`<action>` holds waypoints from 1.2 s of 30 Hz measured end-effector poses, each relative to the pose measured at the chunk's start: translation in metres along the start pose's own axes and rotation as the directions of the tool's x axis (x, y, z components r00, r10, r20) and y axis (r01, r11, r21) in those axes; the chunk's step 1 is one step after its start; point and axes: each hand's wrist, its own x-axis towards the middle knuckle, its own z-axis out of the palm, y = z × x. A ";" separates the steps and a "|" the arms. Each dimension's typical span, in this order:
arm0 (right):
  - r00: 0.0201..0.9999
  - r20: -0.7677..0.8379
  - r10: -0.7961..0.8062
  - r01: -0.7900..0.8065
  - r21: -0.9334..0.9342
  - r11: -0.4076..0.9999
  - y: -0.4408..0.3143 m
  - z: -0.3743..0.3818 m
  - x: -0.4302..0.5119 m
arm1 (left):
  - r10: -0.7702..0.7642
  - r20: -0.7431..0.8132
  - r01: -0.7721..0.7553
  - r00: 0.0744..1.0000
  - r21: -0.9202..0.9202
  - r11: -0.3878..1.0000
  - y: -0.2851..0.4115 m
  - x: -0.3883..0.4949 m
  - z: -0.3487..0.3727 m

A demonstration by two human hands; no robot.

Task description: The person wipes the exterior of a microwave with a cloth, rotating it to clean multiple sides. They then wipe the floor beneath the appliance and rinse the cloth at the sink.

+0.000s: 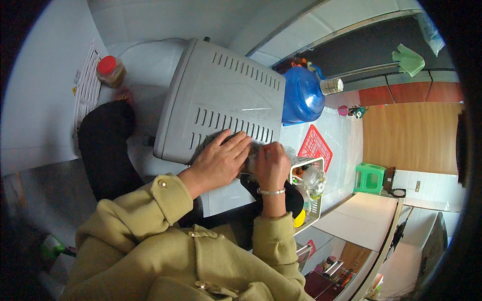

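Note:
A grey metal appliance housing (229, 98) with rows of vent slots lies tilted in front of me. My left hand (222, 160) rests flat on its near edge, over some of the slots, with its fingers slightly spread. Close to the right of it, my right hand (272, 161) is curled at the housing's near right corner, a bracelet on its wrist. What the curled fingers may hold is hidden. Between the hands shows something dark and blurred that I cannot make out. A pale flat sheet or panel (226, 199) is below my left hand.
A blue water jug (303, 96) stands beyond the housing's right side. A red plastic basket (314, 146) and a cream basket (319, 210) holding bags are to the right. A red-lidded jar (111, 71) is at the upper left. Farther off is a green stool (369, 178).

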 end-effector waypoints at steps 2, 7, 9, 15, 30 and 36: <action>0.999 0.000 0.050 -0.050 0.027 0.998 -0.001 0.004 0.004 | 0.004 0.008 -0.004 1.000 0.008 1.000 0.000 0.000 -0.001; 0.996 0.069 0.048 -0.050 0.020 0.999 0.001 -0.005 -0.013 | -0.023 0.018 0.023 1.000 0.005 1.000 0.002 0.001 -0.002; 0.995 0.099 0.019 -0.025 0.052 0.998 0.005 -0.013 -0.027 | -0.042 0.007 0.043 0.999 -0.024 0.999 0.002 0.001 -0.002; 0.931 0.322 0.170 -0.295 0.393 0.871 0.012 -0.029 -0.069 | -0.024 0.009 0.024 1.000 0.018 1.000 0.001 -0.001 -0.001; 0.998 -0.053 0.017 -0.010 0.133 0.991 0.017 0.005 0.000 | 0.006 0.036 -0.006 0.999 0.023 1.000 -0.001 0.000 -0.002; 0.995 -0.102 -0.001 0.013 0.114 0.993 0.015 0.001 -0.014 | -0.025 0.031 0.025 0.999 0.000 1.000 0.001 0.001 -0.001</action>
